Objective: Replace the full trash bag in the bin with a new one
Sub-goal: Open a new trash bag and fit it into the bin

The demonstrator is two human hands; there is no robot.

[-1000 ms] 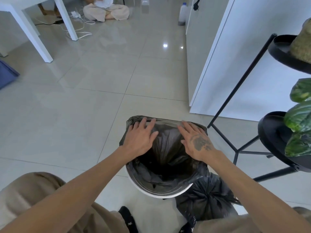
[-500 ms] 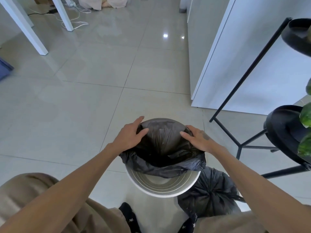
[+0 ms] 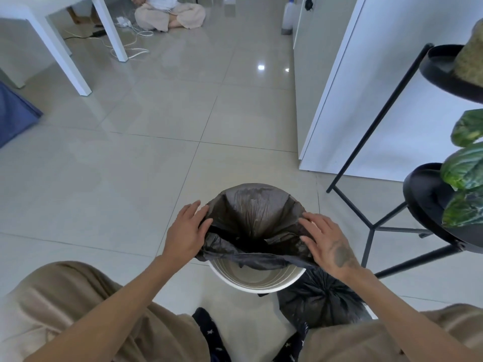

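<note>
A round white bin point(image 3: 257, 282) stands on the tiled floor between my knees. A new black trash bag point(image 3: 254, 218) is spread over its far rim, while the near edge of the bag hangs loose across the opening and the near rim is bare. My left hand point(image 3: 187, 232) grips the bag's edge at the bin's left side. My right hand point(image 3: 326, 242) presses on the bag's edge at the right side, fingers spread. The full tied black bag point(image 3: 318, 300) sits on the floor just right of the bin, partly under my right forearm.
A black metal plant stand point(image 3: 376, 226) with green leaves point(image 3: 465, 168) is close on the right. A white cabinet point(image 3: 371, 100) stands beyond the bin. White table legs point(image 3: 65, 64) and cables are far left, where a person sits on the floor point(image 3: 170, 14).
The bag's far edge has been pulled over the bin's far rim. Both hands slid back toward me along the sides, and the view tilted up a little.
</note>
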